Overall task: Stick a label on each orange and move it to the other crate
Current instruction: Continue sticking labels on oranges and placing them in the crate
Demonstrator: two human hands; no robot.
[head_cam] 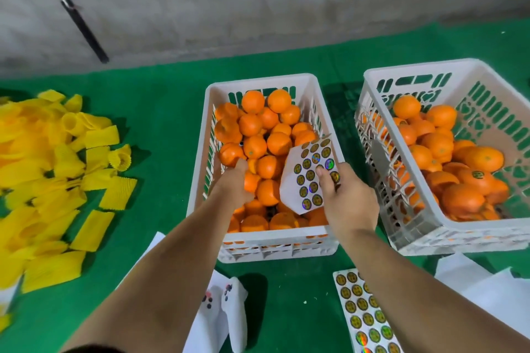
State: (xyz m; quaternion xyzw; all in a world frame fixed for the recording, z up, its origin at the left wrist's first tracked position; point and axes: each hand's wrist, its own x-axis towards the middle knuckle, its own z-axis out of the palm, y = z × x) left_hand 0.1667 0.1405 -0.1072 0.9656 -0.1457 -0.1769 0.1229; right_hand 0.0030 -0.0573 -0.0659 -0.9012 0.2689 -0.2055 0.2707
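My left hand (233, 180) grips an orange (231, 154) in the crate (258, 82); my right hand (344, 195) pinches the label sheet (308, 172), which could crumple or slip.

Fruit-packing floor: crates (298, 249), foam sleeves (57, 169).

- Your near crate (266, 249), white and slotted, sits mid-mat, heaped with unlabelled oranges (259, 135).
- Your other crate (459, 235) stands just to its right, tilted, with oranges (447, 152) piled at its right side; one labelled orange (476, 178) shows a round sticker.
- A label sheet (309, 172) with round holographic stickers hangs tilted over the near crate's right edge.
- A second sheet (364, 315) lies flat near the mat's front edge.
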